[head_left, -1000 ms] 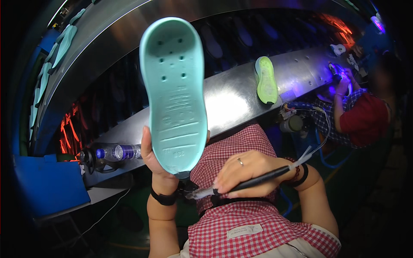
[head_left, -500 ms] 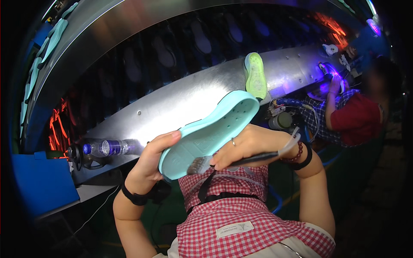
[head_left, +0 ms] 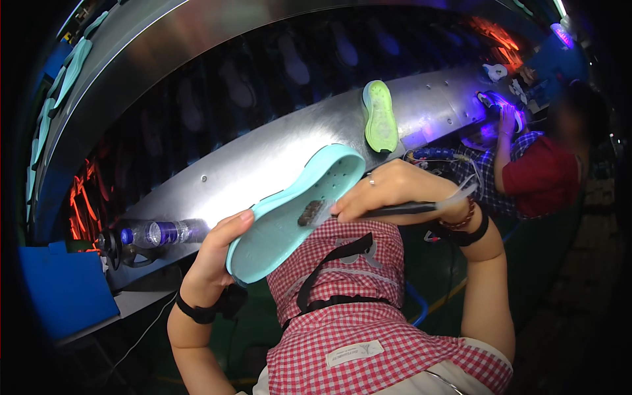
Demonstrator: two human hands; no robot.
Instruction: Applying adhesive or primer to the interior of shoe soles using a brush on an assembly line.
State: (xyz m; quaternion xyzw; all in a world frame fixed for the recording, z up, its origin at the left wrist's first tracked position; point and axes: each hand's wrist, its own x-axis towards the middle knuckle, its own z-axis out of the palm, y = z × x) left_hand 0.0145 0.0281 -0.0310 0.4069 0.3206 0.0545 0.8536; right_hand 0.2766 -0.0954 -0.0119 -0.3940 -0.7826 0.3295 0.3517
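Gripping tilted sole point(head_left: 268, 238) w/ L hand point(head_left: 214, 253); R hand point(head_left: 388, 189) slants brush point(head_left: 315, 214) inside.

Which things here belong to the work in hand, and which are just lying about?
In use:
- teal sole, in the left hand
- brush, in the right hand, bristles at the sole's inner face

Lying about, it seems:
- clear bottle, on the bench
- green sole, untouched, though perhaps related
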